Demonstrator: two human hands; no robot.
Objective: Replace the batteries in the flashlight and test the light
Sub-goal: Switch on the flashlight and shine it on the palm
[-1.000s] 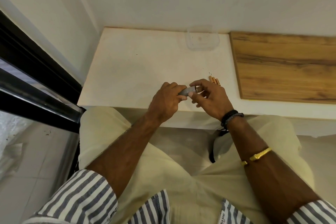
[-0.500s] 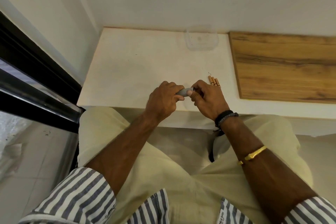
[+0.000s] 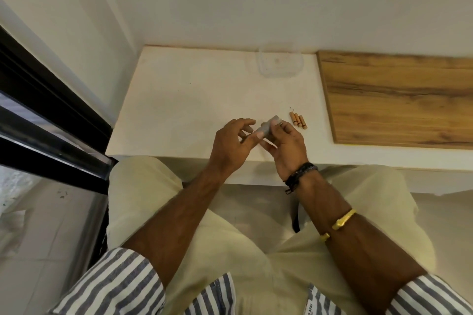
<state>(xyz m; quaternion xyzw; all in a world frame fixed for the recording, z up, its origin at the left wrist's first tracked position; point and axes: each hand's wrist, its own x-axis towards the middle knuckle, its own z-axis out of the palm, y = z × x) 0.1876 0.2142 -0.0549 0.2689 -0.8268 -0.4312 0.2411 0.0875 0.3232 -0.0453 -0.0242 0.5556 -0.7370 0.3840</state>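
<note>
A small grey flashlight is held over the front of the white tabletop. My right hand grips it from the right, fingers wrapped around its body. My left hand is just left of it with fingers spread, its thumb tip touching the flashlight's near end. Three orange-brown batteries lie side by side on the table just right of my right hand. Much of the flashlight is hidden by my fingers.
A clear plastic container stands at the back of the table against the wall. A wooden board covers the table's right part. A black-framed glass door is to the left. My lap lies below the table edge.
My left hand has let go its full grip on the flashlight and spread its fingers. The flashlight now rests mainly in my right hand, tilted up to the right.
</note>
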